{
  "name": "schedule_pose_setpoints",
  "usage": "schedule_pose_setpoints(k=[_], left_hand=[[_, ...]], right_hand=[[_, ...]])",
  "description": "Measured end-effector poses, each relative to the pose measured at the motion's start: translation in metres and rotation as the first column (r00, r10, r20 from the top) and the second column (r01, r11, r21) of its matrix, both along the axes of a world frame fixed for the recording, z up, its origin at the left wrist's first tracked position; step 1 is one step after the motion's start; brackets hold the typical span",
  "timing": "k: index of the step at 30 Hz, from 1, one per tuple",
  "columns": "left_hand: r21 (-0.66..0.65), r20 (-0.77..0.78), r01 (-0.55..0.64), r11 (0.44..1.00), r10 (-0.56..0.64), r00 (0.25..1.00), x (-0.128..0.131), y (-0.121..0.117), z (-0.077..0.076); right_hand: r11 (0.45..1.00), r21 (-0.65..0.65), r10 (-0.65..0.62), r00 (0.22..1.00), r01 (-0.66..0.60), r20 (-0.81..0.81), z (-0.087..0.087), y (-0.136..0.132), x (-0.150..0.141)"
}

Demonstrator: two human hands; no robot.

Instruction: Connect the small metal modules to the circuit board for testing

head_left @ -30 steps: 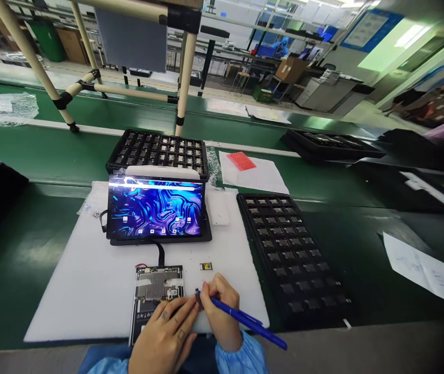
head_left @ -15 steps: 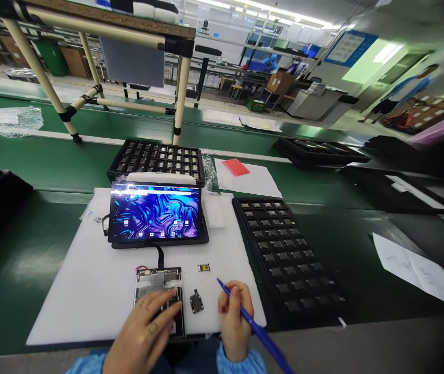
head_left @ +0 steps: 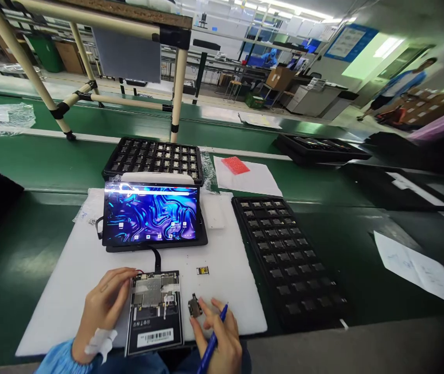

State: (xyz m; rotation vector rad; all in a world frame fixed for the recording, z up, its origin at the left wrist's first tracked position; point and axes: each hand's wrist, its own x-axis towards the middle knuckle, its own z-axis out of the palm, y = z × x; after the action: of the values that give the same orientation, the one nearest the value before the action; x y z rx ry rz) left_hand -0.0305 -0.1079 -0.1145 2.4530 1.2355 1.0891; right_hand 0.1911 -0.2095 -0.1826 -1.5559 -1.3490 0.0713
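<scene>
- Edges and light pressure, I judged, best suited handling the small circuit module (head_left: pixel 194 307).
- My right hand (head_left: pixel 225 340) clasped a blue pen (head_left: pixel 210 349), thumb and index finger apart around the module.
- My left hand (head_left: pixel 103 298) was at a corner of the board-and-battery assembly (head_left: pixel 157 323); I couldn't tell whether it pinched anything.
- Dark, with a narrow tab, the module lay on the white foam mat (head_left: pixel 71 296), beside the assembly.

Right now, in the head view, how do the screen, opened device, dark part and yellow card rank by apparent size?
Largest to smallest:
1. Screen
2. Opened device
3. Dark part
4. Yellow card
</scene>
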Motion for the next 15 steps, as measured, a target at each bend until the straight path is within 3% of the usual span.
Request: schedule_pose_setpoints(k=[6,15], left_hand=[[0.012,-0.032,-0.040,0.999,0.041,0.999,-0.0039,0.0008,-0.0066],[0.013,-0.063,-0.040,0.999,0.041,0.997,-0.0058,0.0014,-0.0067]], right_hand=[[0.999,-0.037,0.002,0.998,-0.004,-0.065,0.0011,0.0007,-0.0009],[0.992,0.118,0.046,0.992,-0.032,-0.120,-0.0028,0.0002,-0.0088]])
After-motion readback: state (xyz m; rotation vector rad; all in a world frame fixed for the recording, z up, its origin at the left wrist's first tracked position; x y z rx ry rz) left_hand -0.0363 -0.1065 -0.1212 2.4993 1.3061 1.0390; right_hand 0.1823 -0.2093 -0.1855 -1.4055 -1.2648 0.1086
